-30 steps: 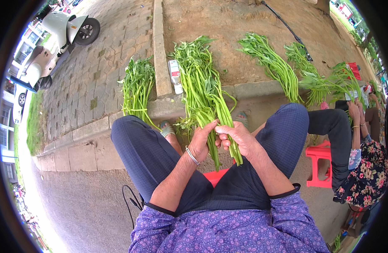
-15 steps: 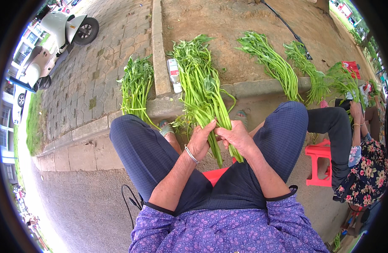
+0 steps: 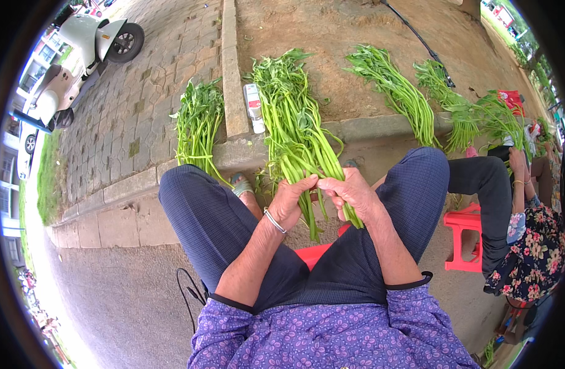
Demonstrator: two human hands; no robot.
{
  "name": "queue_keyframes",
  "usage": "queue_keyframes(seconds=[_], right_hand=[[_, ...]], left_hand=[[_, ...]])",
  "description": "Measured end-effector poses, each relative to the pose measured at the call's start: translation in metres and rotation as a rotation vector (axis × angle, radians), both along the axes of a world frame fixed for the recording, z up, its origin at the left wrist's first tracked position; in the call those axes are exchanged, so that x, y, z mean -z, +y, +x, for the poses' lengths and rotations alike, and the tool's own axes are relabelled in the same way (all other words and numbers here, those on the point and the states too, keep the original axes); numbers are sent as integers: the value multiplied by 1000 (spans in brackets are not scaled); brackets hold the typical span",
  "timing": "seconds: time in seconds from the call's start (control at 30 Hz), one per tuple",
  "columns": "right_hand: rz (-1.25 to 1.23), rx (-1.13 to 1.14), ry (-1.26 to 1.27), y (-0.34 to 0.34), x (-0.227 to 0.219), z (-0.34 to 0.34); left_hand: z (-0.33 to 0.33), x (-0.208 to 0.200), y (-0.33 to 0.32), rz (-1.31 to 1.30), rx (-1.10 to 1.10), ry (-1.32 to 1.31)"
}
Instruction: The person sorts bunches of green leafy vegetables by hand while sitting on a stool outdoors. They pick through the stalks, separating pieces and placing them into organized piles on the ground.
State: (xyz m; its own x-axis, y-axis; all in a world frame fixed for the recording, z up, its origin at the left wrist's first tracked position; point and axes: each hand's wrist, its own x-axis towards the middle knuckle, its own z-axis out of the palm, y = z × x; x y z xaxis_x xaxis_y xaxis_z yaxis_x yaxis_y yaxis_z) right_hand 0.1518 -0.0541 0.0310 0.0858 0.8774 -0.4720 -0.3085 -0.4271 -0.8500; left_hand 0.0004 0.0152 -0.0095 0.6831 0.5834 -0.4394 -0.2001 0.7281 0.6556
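Between my knees, my left hand (image 3: pixel 288 202) is closed around the lower stems of a bunch of water spinach (image 3: pixel 291 117). My right hand (image 3: pixel 355 192) grips another bundle of its stems just to the right, and the thumbs nearly meet. Cut stem ends stick out below both hands. The leafy tops lie away from me over the kerb and onto the brown soil. A narrow gap shows between the two held bundles. Beside the leaves, a white bottle with a red label (image 3: pixel 253 107) lies against the kerb.
More bundles of greens lie on the left (image 3: pixel 199 126) and right (image 3: pixel 402 92) along the kerb (image 3: pixel 362 129). A black pole (image 3: pixel 414 34) rests on the soil. At right, another person sits near a red stool (image 3: pixel 463 237). A scooter (image 3: pixel 79 61) stands on the paving.
My right hand has shifted slightly up and to the right with its stems. The stem ends below the hands have spread a little further apart. My left hand has barely moved.
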Motion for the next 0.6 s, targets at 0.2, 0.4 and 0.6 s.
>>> queue_keyframes(seconds=[0.2,0.4,0.6], right_hand=[[2,23,-7,2,7,-8],[41,-36,-71,4,4,-11],[130,-70,-141,5,1,-20]], left_hand=[[3,4,0,-32,-43,-101],[6,13,-4,-66,-158,-128],[8,16,-6,-73,-217,-107]])
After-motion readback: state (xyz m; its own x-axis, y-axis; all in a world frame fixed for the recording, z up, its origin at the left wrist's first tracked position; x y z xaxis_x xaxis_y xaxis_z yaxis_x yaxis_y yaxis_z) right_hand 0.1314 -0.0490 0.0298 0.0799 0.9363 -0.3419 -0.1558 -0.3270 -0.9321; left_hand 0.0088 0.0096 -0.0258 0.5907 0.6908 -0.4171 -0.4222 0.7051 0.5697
